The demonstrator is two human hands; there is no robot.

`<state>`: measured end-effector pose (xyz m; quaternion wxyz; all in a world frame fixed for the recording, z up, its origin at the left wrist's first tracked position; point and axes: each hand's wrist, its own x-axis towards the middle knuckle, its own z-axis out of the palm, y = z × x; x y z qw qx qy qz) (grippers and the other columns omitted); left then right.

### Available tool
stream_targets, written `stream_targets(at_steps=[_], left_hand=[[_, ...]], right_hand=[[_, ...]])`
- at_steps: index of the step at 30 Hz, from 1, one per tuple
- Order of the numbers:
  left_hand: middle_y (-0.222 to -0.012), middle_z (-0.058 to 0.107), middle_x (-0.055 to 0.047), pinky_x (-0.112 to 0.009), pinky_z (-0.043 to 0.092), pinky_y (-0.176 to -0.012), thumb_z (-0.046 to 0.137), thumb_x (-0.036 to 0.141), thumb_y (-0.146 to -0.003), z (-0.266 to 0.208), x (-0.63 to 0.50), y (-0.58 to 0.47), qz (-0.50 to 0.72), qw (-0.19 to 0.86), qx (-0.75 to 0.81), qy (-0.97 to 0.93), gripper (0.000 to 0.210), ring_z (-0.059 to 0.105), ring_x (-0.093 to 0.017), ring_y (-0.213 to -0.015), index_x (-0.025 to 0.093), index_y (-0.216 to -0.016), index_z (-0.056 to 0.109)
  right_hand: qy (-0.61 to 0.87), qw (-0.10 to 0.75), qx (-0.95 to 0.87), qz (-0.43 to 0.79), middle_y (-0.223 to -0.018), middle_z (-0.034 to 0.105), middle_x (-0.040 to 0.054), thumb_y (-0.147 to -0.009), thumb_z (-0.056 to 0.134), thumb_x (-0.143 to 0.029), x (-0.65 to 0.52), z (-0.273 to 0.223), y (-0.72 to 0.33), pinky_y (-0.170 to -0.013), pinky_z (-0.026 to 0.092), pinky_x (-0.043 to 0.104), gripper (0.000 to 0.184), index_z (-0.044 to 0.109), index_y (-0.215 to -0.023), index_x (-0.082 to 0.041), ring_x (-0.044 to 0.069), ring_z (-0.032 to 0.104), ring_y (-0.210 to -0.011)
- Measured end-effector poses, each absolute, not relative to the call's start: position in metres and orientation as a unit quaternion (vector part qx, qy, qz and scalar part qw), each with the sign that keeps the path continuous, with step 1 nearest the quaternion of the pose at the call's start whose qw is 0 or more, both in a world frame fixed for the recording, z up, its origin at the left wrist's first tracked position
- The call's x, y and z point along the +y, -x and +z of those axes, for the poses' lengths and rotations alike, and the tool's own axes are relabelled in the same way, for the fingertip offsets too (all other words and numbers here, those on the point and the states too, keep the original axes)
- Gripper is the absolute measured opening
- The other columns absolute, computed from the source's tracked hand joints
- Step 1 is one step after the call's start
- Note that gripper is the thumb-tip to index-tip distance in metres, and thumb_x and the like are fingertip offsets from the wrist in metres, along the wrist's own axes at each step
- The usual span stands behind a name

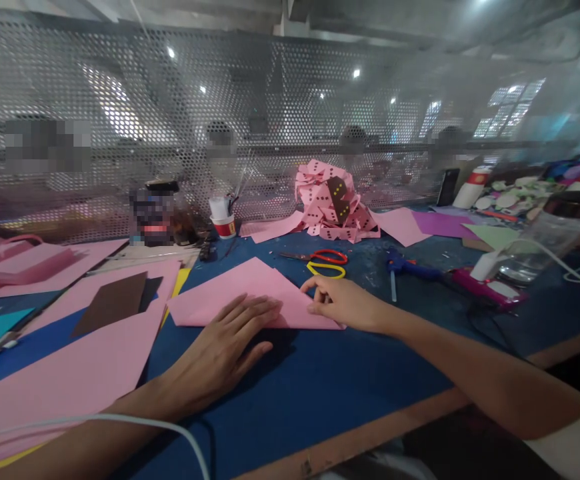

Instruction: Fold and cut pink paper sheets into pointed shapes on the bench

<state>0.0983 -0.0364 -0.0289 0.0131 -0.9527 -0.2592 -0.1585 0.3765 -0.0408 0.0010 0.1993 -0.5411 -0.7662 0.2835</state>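
Note:
A folded sheet of pink paper (250, 287) lies on the blue table, its straight folded edge toward me. My left hand (235, 330) rests flat on it near that edge, fingers stretched out and thumb apart. At the sheet's right corner, my right hand (333, 297) has its fingers curled and pressed at the paper's slanting edge, with thumb and forefinger on the paper. Just beyond the right hand are scissors (323, 260) with one red and one yellow handle loop.
A pile of dotted pink paper pieces (325, 200) stands at the back. To the right lie a blue glue gun (413, 267) and a magenta device (490, 288). Pink sheets (85, 373) and a brown piece (113, 303) lie left. A white cable (135, 420) crosses my left forearm.

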Motion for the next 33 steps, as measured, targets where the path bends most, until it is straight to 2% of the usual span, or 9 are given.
stream_targets(at_steps=[3, 7, 16, 33], left_hand=[[-0.149, 0.052, -0.005, -0.046, 0.027, -0.123, 0.048, 0.030, -0.103, -0.027, -0.039, -0.098, -0.167, 0.016, -0.235, 0.957, 0.043, 0.044, -0.020, -0.140, 0.025, -0.144, 0.042], [-0.148, 0.054, -0.006, -0.044, 0.033, -0.121, 0.050, 0.027, -0.102, -0.026, -0.041, -0.098, -0.174, 0.025, -0.206, 0.963, 0.041, 0.048, -0.020, -0.137, 0.024, -0.142, 0.046], [-0.143, 0.059, -0.006, -0.040, 0.047, -0.111, 0.048, 0.032, -0.102, -0.029, -0.041, -0.100, -0.157, 0.013, -0.222, 0.962, 0.039, 0.055, -0.021, -0.131, 0.023, -0.141, 0.048], [-0.145, 0.057, -0.006, -0.040, 0.048, -0.110, 0.049, 0.035, -0.102, -0.034, -0.039, -0.099, -0.150, -0.006, -0.245, 0.958, 0.043, 0.055, -0.022, -0.132, 0.025, -0.143, 0.048]], right_hand=[[0.521, 0.184, -0.770, 0.319, -0.079, 0.068, -0.0031, -0.088, 0.061, -0.027, -0.040, 0.004, -0.382, -0.060, 0.041, 0.023, 0.030, 0.060, -0.118, -0.019, 0.011, 0.059, -0.058], [0.501, 0.154, -0.776, 0.350, -0.080, 0.066, -0.0024, -0.088, 0.060, -0.025, -0.041, 0.009, -0.385, -0.058, 0.040, 0.022, 0.035, 0.059, -0.123, -0.019, 0.011, 0.058, -0.058], [0.520, 0.144, -0.795, 0.278, -0.088, 0.071, 0.0003, -0.090, 0.060, -0.027, -0.042, 0.011, -0.382, -0.068, 0.040, 0.024, 0.031, 0.063, -0.121, -0.020, 0.015, 0.063, -0.081], [0.534, 0.125, -0.811, 0.203, -0.088, 0.073, 0.0001, -0.093, 0.055, -0.034, -0.037, -0.002, -0.384, -0.066, 0.037, 0.025, 0.025, 0.066, -0.112, -0.023, 0.016, 0.064, -0.079]])
